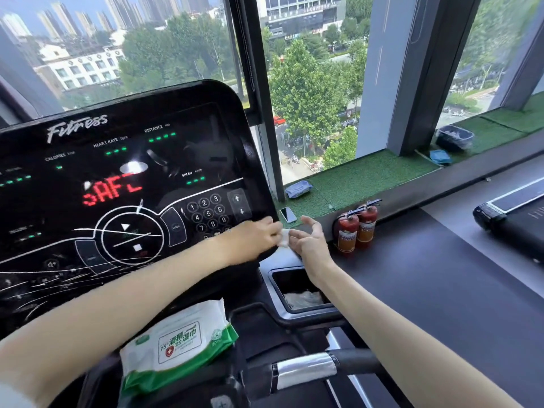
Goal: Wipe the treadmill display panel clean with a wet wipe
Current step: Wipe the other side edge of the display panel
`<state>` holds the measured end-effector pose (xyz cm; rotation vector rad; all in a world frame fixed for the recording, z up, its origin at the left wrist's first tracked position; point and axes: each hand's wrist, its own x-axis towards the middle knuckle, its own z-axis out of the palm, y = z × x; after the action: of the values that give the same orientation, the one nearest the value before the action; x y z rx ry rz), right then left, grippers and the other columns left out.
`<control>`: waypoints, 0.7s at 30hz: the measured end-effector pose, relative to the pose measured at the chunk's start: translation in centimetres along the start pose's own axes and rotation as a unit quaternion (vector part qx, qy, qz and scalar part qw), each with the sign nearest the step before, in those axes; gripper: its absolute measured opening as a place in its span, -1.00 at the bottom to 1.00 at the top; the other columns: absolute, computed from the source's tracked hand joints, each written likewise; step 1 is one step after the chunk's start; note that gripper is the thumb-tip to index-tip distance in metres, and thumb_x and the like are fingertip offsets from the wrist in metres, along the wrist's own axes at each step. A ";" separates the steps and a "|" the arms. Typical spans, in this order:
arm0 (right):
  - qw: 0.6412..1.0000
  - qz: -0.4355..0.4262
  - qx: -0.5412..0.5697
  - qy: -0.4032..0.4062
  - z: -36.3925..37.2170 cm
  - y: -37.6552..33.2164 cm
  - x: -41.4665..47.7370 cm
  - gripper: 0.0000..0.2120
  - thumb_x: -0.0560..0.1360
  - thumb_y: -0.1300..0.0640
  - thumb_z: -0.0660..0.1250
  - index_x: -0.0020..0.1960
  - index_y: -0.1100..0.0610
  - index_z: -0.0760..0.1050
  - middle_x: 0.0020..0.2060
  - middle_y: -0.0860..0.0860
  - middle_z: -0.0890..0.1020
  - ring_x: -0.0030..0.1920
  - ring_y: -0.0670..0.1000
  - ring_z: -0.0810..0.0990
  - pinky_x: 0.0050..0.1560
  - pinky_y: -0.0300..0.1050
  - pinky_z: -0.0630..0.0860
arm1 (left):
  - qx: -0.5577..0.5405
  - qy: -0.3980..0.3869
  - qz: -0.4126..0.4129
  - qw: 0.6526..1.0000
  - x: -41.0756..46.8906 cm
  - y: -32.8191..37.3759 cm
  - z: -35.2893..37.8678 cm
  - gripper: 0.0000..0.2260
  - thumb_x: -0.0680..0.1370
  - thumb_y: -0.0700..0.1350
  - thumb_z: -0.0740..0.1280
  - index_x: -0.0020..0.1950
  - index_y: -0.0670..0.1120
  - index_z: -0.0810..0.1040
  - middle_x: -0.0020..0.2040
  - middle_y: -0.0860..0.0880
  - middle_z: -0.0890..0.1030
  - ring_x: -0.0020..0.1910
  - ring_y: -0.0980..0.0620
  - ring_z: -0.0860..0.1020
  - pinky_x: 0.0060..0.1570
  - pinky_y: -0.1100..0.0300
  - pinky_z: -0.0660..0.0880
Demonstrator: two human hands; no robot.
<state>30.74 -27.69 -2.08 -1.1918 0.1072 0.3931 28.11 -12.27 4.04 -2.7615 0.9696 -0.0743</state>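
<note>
At the lower right corner of the black display panel (pixel 123 184) we see both of our bare hands meeting. Our left hand (pixel 253 241) lies over the panel's edge, just below the number keypad (pixel 209 214), its fingers curled down and pinching a small white wet wipe (pixel 284 237) that sticks out to the right. Our right hand (pixel 309 241) sits just beside it, palm turned up and fingers spread loosely; its fingertips are at the wipe, but we cannot tell whether they grip it or only touch it.

On the panel, red letters reading SAFE glow left of centre, with green dashes under the small labels above. White scribbled lines cross the round start and stop ring and the lower left part of the panel.

Near us, a green and white pack of wet wipes (pixel 176 346) rests on the console below the panel. To its right, a dark side tray (pixel 303 290) holds something crumpled and white. Nearer still, a handlebar (pixel 306 369) with a silver sensor band runs to the right.

Farther off, a strip of green artificial turf (pixel 368 175) lines the window ledge. On it lie a phone (pixel 288 214), a blue pack (pixel 298 188) farther back, and, well to the right, a dark bin (pixel 454 138). Two red fire extinguishers (pixel 357 226) stand side by side on the dark floor just below the ledge, right of our hands
</note>
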 end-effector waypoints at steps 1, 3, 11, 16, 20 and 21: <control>1.000 0.001 -0.011 0.000 0.0 0.1 0.0 -0.40 0.39 0.53 0.08 0.34 0.10 0.22 -0.02 0.17 0.61 0.06 0.14 0.60 0.35 0.11 0.34 | 0.002 -0.030 0.013 0.999 -0.1 -0.2 -0.1 -0.67 0.32 -0.44 0.31 0.04 -0.19 0.51 -0.04 -0.13 0.47 -0.08 -0.08 0.43 -0.43 0.13 0.42; 1.000 -0.007 -0.016 -0.001 0.1 0.2 -0.1 -0.42 0.41 0.53 0.07 0.34 0.10 0.22 -0.04 0.15 0.62 0.01 0.09 0.62 0.34 0.04 0.36 | -0.012 0.010 -0.055 0.998 0.6 -1.2 -0.4 -0.67 0.40 -0.43 0.25 0.09 -0.16 0.52 -0.02 -0.11 0.45 -0.04 -0.05 0.44 -0.36 0.13 0.42; 0.998 -0.021 -0.051 -0.005 -0.2 0.3 0.2 -0.41 0.37 0.55 -0.01 0.32 0.14 0.27 -0.09 0.15 0.62 0.01 0.09 0.60 0.17 -0.07 0.45 | -0.029 -0.026 -0.040 0.998 -0.4 1.4 1.2 -0.69 0.40 -0.41 0.23 0.07 -0.14 0.51 -0.04 -0.09 0.44 -0.01 -0.05 0.42 -0.34 0.11 0.38; 0.998 -0.027 -0.058 -0.016 0.1 0.0 0.3 -0.41 0.36 0.54 -0.03 0.31 0.17 0.29 -0.12 0.13 0.61 -0.08 0.03 0.59 0.10 -0.13 0.43 | -0.037 0.030 -0.077 0.996 -0.5 0.9 1.5 -0.70 0.32 -0.45 0.30 -0.06 -0.13 0.58 -0.14 -0.07 0.46 -0.16 -0.04 0.44 -0.44 0.16 0.38; 0.997 -0.031 -0.072 -0.020 -0.1 -0.2 0.2 -0.41 0.35 0.54 -0.04 0.30 0.17 0.30 -0.10 0.11 0.61 -0.02 0.07 0.61 0.15 -0.10 0.42 | 0.017 -0.027 -0.022 0.999 -0.8 0.8 0.9 -0.77 0.30 -0.43 0.33 -0.15 -0.16 0.55 -0.14 -0.07 0.48 -0.14 -0.05 0.46 -0.46 0.18 0.33; 0.996 -0.027 -0.078 -0.018 -0.1 -0.1 0.2 -0.41 0.35 0.53 -0.03 0.30 0.17 0.31 -0.09 0.11 0.62 0.00 0.08 0.61 0.18 -0.07 0.40 | 0.018 0.014 -0.055 0.998 -0.4 0.4 0.7 -0.76 0.28 -0.44 0.34 -0.15 -0.17 0.55 -0.15 -0.07 0.48 -0.16 -0.04 0.46 -0.48 0.22 0.33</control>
<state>31.01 -27.74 -2.05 -1.3376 0.0119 0.3805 27.65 -12.18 3.28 -2.7850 0.8141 -0.1463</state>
